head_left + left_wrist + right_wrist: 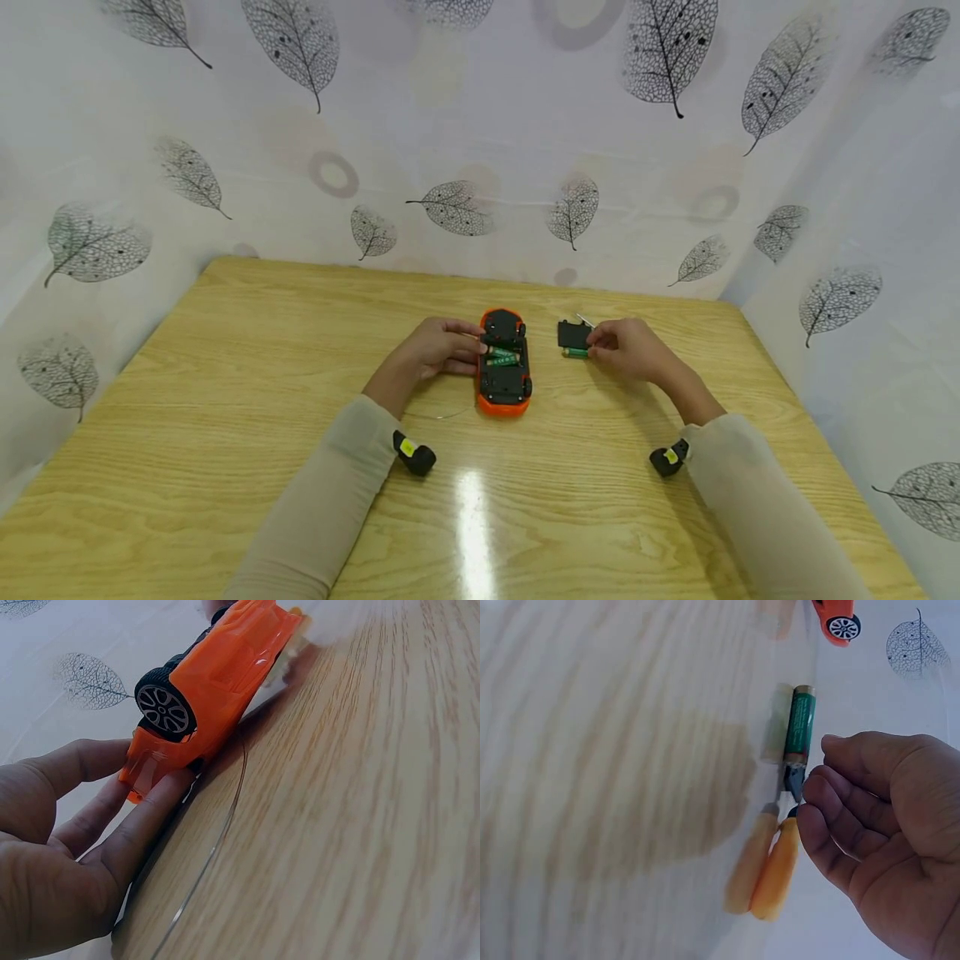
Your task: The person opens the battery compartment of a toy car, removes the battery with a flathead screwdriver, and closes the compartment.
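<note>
An orange toy car lies upside down on the table, its black underside up. Green batteries show in its uncovered compartment, one askew. My left hand holds the car from the left; in the left wrist view its fingers meet the orange body. Right of the car, another green battery lies on the table beside a black battery cover. Close by it, my right hand has bent fingers, with a gap between fingertips and battery in the right wrist view.
A tool with an orange handle lies beside my right hand; a thin metal shaft shows beyond the cover. Left of the car, a thin shiny wire lies on the wooden table. A leaf-patterned cloth hangs behind.
</note>
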{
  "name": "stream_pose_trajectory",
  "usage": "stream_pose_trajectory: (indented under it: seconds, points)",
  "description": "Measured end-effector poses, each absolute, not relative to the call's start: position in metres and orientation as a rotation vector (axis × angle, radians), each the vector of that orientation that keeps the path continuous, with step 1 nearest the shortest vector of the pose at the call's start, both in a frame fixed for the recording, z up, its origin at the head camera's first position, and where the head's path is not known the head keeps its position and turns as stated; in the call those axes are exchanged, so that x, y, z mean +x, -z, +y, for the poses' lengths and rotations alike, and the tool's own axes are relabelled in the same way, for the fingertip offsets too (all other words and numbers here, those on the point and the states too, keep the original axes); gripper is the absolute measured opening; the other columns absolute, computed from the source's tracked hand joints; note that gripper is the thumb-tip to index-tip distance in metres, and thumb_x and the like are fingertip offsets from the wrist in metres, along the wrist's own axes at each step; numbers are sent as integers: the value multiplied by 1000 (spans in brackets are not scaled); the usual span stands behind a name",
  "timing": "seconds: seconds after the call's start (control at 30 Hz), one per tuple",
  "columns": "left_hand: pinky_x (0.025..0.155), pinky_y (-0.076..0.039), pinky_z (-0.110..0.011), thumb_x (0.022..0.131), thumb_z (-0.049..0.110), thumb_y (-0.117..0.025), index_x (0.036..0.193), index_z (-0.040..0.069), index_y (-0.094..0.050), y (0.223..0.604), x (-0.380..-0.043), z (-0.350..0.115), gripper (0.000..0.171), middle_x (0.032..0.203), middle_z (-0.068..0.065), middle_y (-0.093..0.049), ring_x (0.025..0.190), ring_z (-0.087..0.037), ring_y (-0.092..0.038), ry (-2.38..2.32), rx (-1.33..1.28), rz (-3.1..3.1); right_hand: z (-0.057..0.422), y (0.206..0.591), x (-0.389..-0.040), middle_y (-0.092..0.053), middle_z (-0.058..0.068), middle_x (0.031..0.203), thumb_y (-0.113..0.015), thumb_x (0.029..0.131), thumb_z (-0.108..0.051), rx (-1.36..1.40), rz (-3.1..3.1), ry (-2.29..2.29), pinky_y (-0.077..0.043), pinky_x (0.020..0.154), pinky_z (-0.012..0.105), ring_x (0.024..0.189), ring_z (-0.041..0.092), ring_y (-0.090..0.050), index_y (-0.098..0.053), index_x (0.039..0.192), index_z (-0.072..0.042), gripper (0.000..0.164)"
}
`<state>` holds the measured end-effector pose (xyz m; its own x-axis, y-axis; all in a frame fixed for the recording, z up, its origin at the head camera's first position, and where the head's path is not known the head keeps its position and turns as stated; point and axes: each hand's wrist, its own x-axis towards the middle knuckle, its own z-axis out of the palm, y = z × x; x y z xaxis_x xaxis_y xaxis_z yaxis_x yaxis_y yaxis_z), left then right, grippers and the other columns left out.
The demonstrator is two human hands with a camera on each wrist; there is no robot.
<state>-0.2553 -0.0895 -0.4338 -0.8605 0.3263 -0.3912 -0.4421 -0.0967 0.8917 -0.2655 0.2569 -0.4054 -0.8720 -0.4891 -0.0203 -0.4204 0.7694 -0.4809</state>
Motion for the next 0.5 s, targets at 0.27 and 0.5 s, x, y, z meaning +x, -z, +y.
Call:
stream_pose_trajectory:
  seconds: [0.27,0.5]
  points:
    - [77,-64,-42,90,-5,-73,130,-1,-65,433,-255,-90,41,107,-17,-74,83,-24,-75,-2003,-131,1676,238,396,-268,-74,5,96,-69,99,-13,-811,2817,727,-60,73,38,84,17,-69,-74,112,0,18]
    - [77,-64,-42,91,-5,-73,131,0,-64,433,-255,-90,42,111,-18,-73,84,-25,-75,-1998,-126,1682,219,396,-267,-74,2,94,-72,97,-11,-882,2786,786,-60,70,33,82,15,-70,-75,109,0,16]
